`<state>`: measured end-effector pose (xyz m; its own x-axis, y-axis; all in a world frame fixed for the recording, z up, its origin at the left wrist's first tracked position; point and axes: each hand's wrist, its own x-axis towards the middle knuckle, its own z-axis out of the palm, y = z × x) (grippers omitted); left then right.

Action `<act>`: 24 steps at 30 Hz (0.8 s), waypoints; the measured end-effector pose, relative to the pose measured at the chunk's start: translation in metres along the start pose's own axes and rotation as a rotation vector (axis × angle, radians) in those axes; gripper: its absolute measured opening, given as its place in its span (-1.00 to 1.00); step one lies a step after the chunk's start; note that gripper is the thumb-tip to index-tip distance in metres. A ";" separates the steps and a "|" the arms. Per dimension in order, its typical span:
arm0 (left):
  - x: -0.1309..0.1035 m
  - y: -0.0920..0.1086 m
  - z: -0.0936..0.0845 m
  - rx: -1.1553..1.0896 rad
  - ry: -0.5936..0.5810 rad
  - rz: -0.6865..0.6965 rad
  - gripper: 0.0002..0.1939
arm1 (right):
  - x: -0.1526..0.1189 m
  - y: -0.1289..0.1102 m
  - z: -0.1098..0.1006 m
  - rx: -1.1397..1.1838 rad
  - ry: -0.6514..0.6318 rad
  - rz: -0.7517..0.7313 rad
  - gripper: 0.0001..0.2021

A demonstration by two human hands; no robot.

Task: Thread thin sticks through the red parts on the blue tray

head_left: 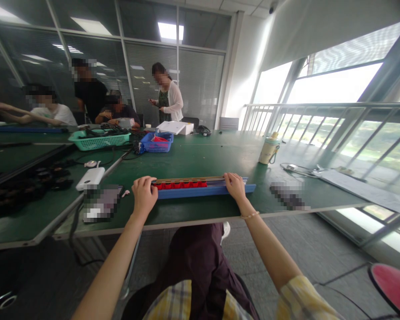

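Observation:
A long, narrow blue box [193, 192] lies across the table close to its front edge. Inside it sits a row of red pieces [183, 185] towards the left, and thin tan strips [190, 179] run lengthwise along its far side. My left hand [144, 192] is closed round the box's left end, the fingertips curled over the top. Near the other end, my right hand [235, 184] grips from above with bent fingers. Some of the blue box sticks out past my right hand. What lies directly under my fingers is hidden.
Left of me are a blurred phone-like object [103, 203] and a white device [90, 178]. A green basket [100, 141], a blue basket [157, 143] and cables stand farther back. To the right are a bottle [268, 150] and another blurred object [287, 195]. Several people are across the table.

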<state>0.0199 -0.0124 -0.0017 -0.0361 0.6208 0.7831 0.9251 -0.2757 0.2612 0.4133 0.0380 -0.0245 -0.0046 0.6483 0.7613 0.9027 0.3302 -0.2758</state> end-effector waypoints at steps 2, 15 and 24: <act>0.001 0.001 -0.001 -0.004 0.004 -0.007 -0.68 | 0.000 0.000 0.000 0.011 0.003 -0.011 -0.52; 0.001 0.001 -0.002 -0.023 0.010 -0.019 -0.70 | 0.000 -0.002 0.004 0.055 0.033 0.196 -0.46; 0.001 -0.001 0.001 -0.037 0.006 -0.028 -0.73 | 0.000 -0.002 0.006 -0.092 -0.010 0.299 -0.45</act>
<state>0.0191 -0.0108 -0.0011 -0.0642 0.6241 0.7787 0.9089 -0.2856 0.3038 0.4090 0.0417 -0.0278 0.2632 0.7143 0.6484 0.8997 0.0609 -0.4322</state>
